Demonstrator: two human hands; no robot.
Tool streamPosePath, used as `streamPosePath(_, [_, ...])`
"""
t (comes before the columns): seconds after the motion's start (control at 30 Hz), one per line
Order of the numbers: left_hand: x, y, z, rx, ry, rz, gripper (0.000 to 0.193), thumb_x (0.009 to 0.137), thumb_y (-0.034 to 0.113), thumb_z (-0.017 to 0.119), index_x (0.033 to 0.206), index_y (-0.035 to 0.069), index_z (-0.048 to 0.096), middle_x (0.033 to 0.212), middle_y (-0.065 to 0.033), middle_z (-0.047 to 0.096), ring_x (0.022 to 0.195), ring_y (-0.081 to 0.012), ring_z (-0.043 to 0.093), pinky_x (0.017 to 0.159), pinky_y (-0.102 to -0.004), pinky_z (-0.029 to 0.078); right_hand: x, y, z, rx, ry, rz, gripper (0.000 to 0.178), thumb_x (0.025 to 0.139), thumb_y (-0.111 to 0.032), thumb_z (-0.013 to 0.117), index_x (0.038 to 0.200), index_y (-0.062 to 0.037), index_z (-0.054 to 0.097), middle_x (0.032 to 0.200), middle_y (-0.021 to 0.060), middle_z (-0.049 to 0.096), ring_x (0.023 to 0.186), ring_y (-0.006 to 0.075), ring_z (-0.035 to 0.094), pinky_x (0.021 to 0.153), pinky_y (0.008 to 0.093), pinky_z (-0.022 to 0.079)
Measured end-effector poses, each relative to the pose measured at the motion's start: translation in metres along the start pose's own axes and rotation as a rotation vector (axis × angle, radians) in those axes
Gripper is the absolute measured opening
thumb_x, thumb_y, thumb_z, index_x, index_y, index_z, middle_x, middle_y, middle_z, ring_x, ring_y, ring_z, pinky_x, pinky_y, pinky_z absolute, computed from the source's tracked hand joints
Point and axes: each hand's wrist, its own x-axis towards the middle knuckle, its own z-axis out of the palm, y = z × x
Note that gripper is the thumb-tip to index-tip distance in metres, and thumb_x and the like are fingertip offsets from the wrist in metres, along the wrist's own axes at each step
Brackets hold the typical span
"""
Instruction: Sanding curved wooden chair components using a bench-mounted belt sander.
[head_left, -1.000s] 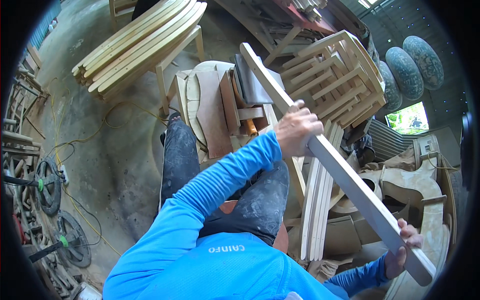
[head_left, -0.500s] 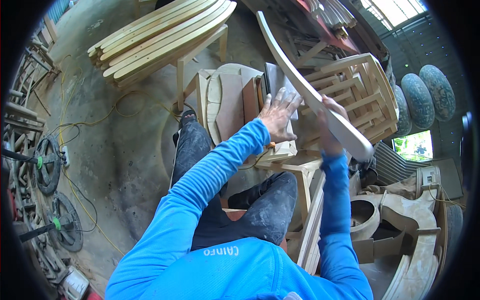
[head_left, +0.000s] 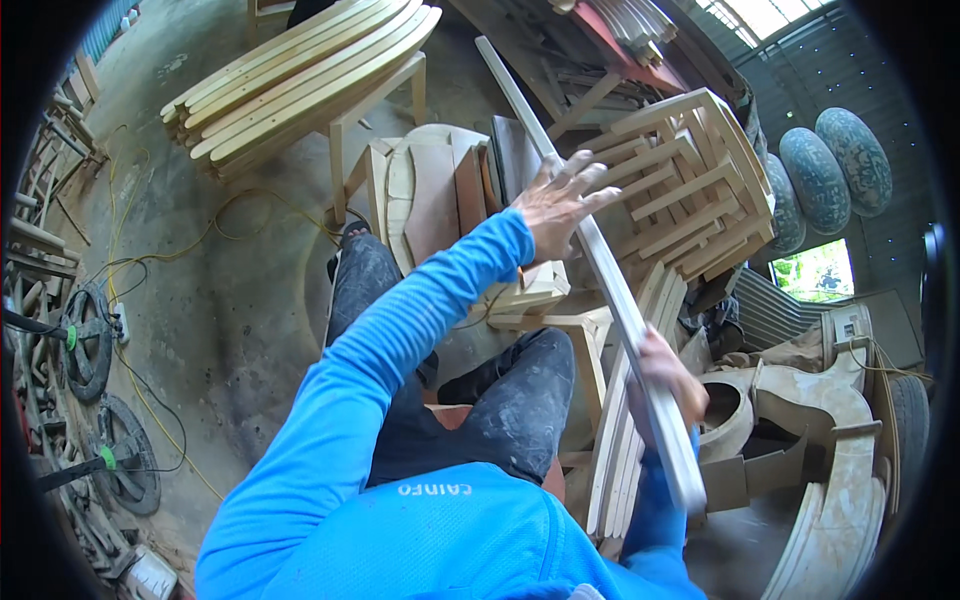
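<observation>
A long, pale, curved wooden slat slants across the middle, its narrow edge turned up and its near end blurred. My right hand is closed round its lower part. Over its upper part reaches my left hand, fingers spread and dusty; whether the palm touches the wood I cannot tell. Below the left hand is a small wooden stand. Beside it lie a reddish-brown board and a dark flat board.
At the upper left, curved slats are stacked on a wooden rack. More slats lie by my right knee. Slatted wooden frames stand at the right, near large rolls. A yellow cord runs along the floor.
The slat has turned so its edge faces up, and its near end has come down toward me. My right hand has moved lower with it; my left hand now reaches over it.
</observation>
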Motion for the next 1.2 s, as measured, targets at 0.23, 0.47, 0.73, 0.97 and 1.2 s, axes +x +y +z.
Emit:
streamPosePath(0.23, [0.025,0.089,0.021,-0.284,0.123,0.359,0.036,0.073,0.034,0.087,0.099,0.019,0.069,0.097,-0.0019,0.067,0.102,-0.0234,0.066,0.109,-0.0533,0.039,-0.082,-0.160,-0.199,-0.225,0.048,0.193,0.028,0.093,-0.025,0.076,0.090,-0.0108,0.052,0.105,0.0156,0.064,0.101,0.0370,0.068,0.096,0.0607,0.055])
streamPosePath(0.47, [0.016,0.128,0.016,-0.369,0.289,0.291,0.042,0.074,0.032,0.090,0.106,0.018,0.067,0.101,-0.0022,0.065,0.112,-0.0237,0.064,0.118,-0.0645,0.031,-0.033,-0.196,-0.218,-0.164,0.031,0.078,0.015,0.095,-0.017,0.062,0.109,-0.0163,0.058,0.086,0.0080,0.065,0.084,0.0218,0.066,0.087,0.0533,0.056])
streamPosePath(0.73, [0.037,0.013,0.027,-0.350,0.215,0.123,0.047,0.080,0.026,0.086,0.119,0.015,0.063,0.120,-0.0105,0.063,0.127,-0.0338,0.058,0.117,-0.0672,0.031,0.053,-0.113,-0.142,-0.147,-0.181,0.063,0.023,0.083,-0.021,0.083,0.087,-0.0107,0.063,0.091,0.0180,0.071,0.091,0.0324,0.073,0.093,0.0573,0.060])
streamPosePath(0.97, [0.001,-0.049,0.048,-0.278,0.195,-0.367,0.068,0.088,0.011,0.069,0.152,0.006,0.045,0.161,-0.0236,0.037,0.150,-0.0439,0.035,0.124,-0.0572,0.027,0.153,0.019,-0.025,-0.089,-0.410,0.002,0.020,0.081,-0.006,0.072,0.100,-0.0043,0.066,0.119,0.0218,0.071,0.120,0.0395,0.068,0.109,0.0482,0.050])
streamPosePath(1.2, [-0.067,-0.032,0.032,-1.232,0.312,-0.689,0.045,0.099,0.003,0.054,0.143,-0.003,0.051,0.131,-0.0200,0.064,0.122,-0.0270,0.062,0.108,-0.0362,0.048,0.196,0.163,0.124,-0.030,-0.243,-0.090,0.032,0.079,0.006,0.071,0.107,-0.0076,0.070,0.121,0.0126,0.074,0.113,0.0229,0.073,0.091,0.0309,0.057])
